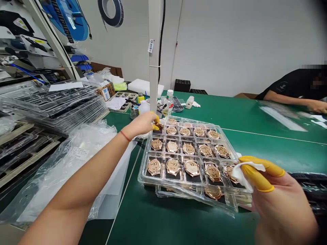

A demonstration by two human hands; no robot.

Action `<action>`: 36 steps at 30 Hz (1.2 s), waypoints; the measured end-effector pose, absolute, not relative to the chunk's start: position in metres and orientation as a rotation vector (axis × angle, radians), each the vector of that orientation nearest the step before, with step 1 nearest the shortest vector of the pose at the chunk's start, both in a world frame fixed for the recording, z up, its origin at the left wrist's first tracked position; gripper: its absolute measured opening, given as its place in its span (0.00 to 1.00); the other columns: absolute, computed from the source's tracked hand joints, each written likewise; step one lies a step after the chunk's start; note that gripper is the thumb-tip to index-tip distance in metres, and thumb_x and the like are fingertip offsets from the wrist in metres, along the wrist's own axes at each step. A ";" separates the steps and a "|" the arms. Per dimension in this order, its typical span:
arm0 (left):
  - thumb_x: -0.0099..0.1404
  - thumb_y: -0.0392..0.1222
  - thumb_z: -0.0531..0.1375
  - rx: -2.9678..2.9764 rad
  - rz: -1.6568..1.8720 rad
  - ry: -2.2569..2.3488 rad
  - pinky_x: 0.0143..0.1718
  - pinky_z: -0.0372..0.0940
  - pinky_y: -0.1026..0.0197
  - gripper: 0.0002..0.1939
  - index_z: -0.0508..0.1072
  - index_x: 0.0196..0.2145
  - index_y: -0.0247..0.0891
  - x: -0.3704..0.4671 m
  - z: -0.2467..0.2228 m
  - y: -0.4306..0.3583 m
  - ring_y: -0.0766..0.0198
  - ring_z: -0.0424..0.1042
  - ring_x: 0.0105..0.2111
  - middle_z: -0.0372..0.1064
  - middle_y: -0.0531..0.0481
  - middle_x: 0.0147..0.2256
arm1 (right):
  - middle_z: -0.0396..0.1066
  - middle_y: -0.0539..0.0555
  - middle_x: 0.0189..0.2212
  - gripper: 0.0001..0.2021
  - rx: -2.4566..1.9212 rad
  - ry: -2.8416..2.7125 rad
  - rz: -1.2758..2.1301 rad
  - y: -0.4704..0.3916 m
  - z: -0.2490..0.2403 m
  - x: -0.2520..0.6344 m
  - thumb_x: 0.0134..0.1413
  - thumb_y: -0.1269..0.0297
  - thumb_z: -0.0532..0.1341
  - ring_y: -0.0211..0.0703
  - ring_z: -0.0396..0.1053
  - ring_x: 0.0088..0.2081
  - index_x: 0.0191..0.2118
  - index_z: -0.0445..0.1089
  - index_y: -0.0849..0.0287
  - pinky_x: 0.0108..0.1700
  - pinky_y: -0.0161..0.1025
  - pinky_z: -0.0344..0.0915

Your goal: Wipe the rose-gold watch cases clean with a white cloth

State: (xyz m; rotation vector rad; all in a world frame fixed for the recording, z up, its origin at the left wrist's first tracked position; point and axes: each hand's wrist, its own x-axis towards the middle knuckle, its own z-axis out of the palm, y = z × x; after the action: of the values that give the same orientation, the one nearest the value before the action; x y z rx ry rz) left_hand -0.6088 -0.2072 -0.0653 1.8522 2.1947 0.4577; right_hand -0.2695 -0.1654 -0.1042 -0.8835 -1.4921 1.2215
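A clear plastic tray point(178, 181) holds rows of rose-gold watch cases point(188, 148), backs facing up, and rests on a second clear tray point(184, 194) set askew beneath. Yellow finger cots cover some fingertips of both hands. At the tray's far left corner, my left hand point(144, 124) pinches a watch case point(158, 126) by its edge, in or just over its compartment. My right hand point(274, 180) is beside the tray's near right corner, thumb and finger closed on a white cloth point(246, 172). The cloth partly covers the watch case behind it.
Plastic bags point(84, 149) and stacked clear trays point(58, 105) crowd the left. A white post point(153, 61) rises behind the tray, near a bottle point(169, 100) and small containers. Across the green table point(245, 112), a person in black point(293, 85) sits at the right.
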 end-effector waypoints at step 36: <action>0.71 0.44 0.53 1.875 1.609 1.265 0.34 0.68 0.64 0.11 0.73 0.42 0.38 -0.441 -0.104 -0.292 0.64 0.73 0.32 0.75 0.48 0.34 | 0.70 0.53 0.35 0.09 -0.155 -1.767 1.724 -0.200 -0.084 -0.289 0.55 0.54 0.64 0.40 0.69 0.34 0.39 0.78 0.47 0.37 0.39 0.68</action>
State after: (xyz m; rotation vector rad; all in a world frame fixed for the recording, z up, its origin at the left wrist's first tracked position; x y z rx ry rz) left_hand -0.4415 -0.2917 -0.1044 1.8745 1.2653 1.6095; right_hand -0.2893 -0.2000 -0.0842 -0.1554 -1.7673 1.7240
